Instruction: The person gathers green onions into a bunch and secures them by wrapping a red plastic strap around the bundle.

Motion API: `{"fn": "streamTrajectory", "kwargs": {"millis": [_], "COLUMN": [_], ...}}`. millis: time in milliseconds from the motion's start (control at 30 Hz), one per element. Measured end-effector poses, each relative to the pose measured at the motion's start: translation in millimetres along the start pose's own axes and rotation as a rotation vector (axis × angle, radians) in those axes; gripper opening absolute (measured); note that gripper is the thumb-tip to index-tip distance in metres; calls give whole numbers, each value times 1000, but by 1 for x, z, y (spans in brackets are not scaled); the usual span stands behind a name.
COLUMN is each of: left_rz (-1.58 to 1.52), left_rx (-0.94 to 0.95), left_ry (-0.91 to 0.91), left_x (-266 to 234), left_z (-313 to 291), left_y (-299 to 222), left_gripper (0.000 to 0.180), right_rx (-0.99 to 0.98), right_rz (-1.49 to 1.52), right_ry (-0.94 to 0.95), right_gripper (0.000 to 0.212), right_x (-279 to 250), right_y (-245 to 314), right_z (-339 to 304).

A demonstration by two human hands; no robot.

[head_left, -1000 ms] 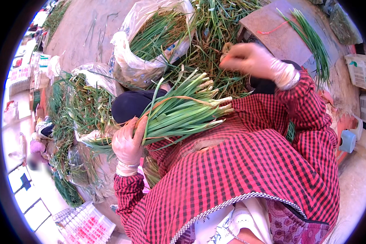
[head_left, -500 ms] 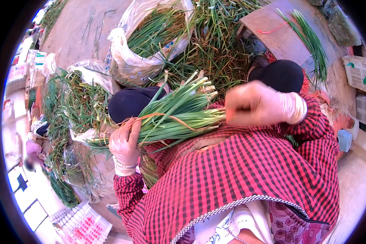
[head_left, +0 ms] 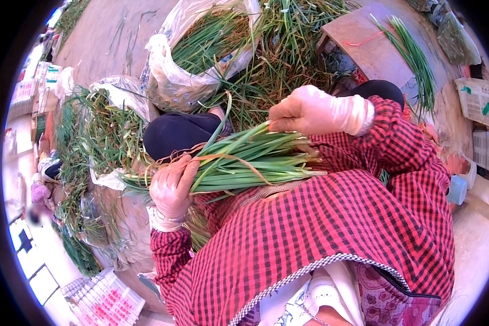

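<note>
While left hand (head_left: 171, 187) grips the green onion bunch (head_left: 244, 163) mid-stalk, right hand (head_left: 309, 111) pinches its top leaf; stalks lie horizontal, long and green.

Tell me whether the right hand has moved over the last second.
Yes. The right hand came down from the loose greens pile toward the person, onto the green onion bundle by the dark knee.
</note>
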State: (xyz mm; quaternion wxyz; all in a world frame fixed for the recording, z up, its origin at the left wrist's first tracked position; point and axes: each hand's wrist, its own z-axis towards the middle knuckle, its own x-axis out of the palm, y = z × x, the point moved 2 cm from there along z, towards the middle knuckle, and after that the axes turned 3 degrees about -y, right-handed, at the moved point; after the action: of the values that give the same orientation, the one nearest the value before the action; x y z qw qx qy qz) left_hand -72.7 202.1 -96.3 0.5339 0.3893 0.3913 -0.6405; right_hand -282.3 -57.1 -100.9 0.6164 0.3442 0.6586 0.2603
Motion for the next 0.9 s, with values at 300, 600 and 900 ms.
{"fn": "streamTrajectory", "kwargs": {"millis": [300, 600, 900], "left_rz": [23, -10, -39], "left_rx": [34, 18, 77], "left_ry": [-6, -4, 19], "left_x": [4, 6, -4], "left_z": [6, 1, 30], "left_y": [-1, 11, -1], "left_gripper": [48, 47, 46], "right_rx": [256, 367, 89], "right_rz": [-58, -541, 182], "right_ry": [-192, -272, 376], "right_gripper": [23, 68, 82], "right_x": [-64, -94, 34], "right_y": [-29, -105, 3], "right_z": [-37, -46, 93]}}
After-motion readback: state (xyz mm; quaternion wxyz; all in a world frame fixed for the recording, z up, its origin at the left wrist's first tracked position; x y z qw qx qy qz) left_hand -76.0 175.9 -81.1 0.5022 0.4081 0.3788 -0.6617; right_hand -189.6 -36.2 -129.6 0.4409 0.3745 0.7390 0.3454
